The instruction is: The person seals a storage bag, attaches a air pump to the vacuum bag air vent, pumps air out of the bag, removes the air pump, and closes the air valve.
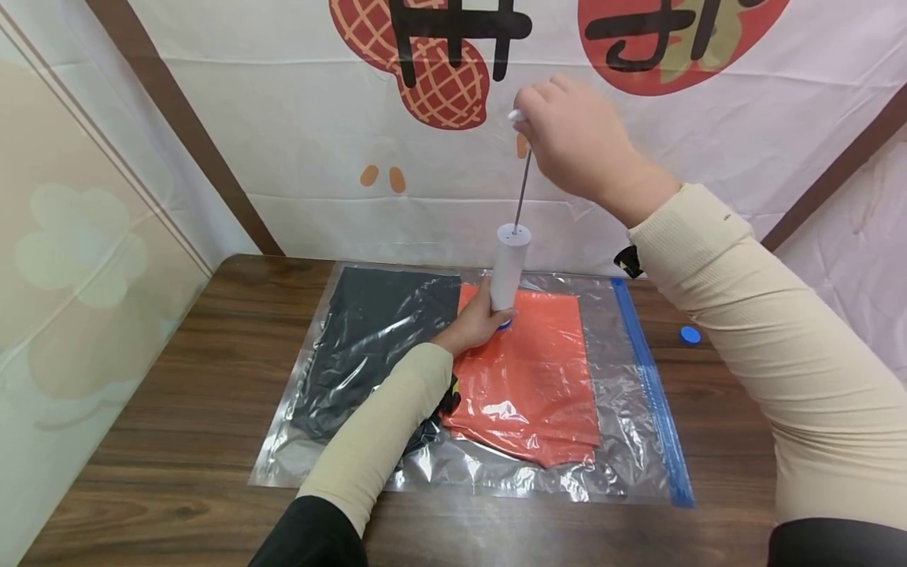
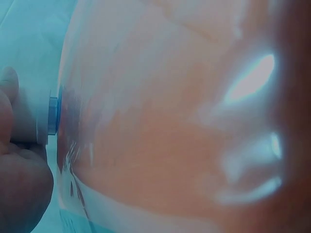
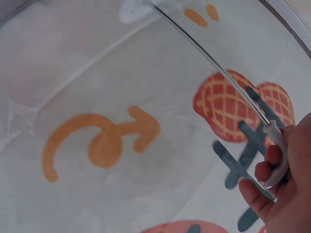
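Observation:
A white hand pump (image 1: 510, 268) stands nearly upright over a clear vacuum storage bag (image 1: 615, 409) on the table. My left hand (image 1: 471, 324) grips the lower end of its barrel, beside the blue valve (image 2: 54, 115) on the bag. High above, my right hand (image 1: 577, 142) holds the pump's white handle (image 3: 278, 158), fingers curled round it. A long stretch of metal rod (image 1: 523, 193) shows between handle and barrel. Inside the bag lie a folded black cloth (image 1: 383, 331) on the left and a folded orange cloth (image 1: 531, 378), which the pump overlaps.
A blue zip strip (image 1: 655, 394) runs along the bag's right edge. On the wooden table (image 1: 177, 409), right of the bag, lies a small round blue cap (image 1: 690, 335). Printed white fabric (image 1: 298, 118) hangs behind the table, and a pale panel (image 1: 78, 276) borders its left side.

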Motion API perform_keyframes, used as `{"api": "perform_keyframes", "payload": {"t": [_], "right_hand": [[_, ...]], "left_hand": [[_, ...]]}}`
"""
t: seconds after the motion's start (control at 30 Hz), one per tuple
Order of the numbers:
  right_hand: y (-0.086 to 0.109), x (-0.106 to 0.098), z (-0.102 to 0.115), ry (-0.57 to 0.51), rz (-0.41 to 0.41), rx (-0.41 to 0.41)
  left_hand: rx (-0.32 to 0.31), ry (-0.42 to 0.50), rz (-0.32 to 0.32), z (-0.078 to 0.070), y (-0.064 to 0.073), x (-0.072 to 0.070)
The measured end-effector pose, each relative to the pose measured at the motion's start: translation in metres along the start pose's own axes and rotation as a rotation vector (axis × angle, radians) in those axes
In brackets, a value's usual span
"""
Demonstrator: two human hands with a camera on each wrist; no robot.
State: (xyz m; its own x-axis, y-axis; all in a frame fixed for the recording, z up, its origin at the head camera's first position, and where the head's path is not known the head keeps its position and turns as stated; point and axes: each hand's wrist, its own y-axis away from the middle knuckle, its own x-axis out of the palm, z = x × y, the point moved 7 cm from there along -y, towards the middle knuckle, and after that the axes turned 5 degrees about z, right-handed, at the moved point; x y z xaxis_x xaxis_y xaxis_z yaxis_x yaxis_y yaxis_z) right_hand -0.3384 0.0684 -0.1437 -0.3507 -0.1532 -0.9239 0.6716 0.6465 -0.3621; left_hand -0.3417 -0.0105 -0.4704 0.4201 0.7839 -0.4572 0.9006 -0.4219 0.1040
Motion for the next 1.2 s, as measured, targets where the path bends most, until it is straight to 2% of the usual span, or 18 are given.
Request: {"api": "perform_keyframes", "payload": {"t": [0.3, 0.5, 0.63, 0.97, 1.2], "right_hand": [[0.014, 0.053, 0.008, -0.023, 0.154, -0.053], [0.026, 0.083, 0.012, -0.013, 0.202, -0.066], [0.03, 0.095, 0.015, 0.0, 0.225, -0.071], [0.031, 0.103, 0.016, 0.022, 0.246, -0.07], [0.025, 0.085, 0.012, 0.02, 0.151, -0.085]], "left_hand": [[-0.006, -0.005, -0.002, -0.001, 0.001, -0.001], [-0.012, 0.003, 0.001, -0.001, 0.0, -0.001], [0.003, 0.003, -0.002, 0.0, -0.001, -0.001], [0.017, 0.003, -0.007, -0.002, -0.001, -0.002], [0.01, 0.006, -0.009, 0.0, 0.001, -0.001]]}}
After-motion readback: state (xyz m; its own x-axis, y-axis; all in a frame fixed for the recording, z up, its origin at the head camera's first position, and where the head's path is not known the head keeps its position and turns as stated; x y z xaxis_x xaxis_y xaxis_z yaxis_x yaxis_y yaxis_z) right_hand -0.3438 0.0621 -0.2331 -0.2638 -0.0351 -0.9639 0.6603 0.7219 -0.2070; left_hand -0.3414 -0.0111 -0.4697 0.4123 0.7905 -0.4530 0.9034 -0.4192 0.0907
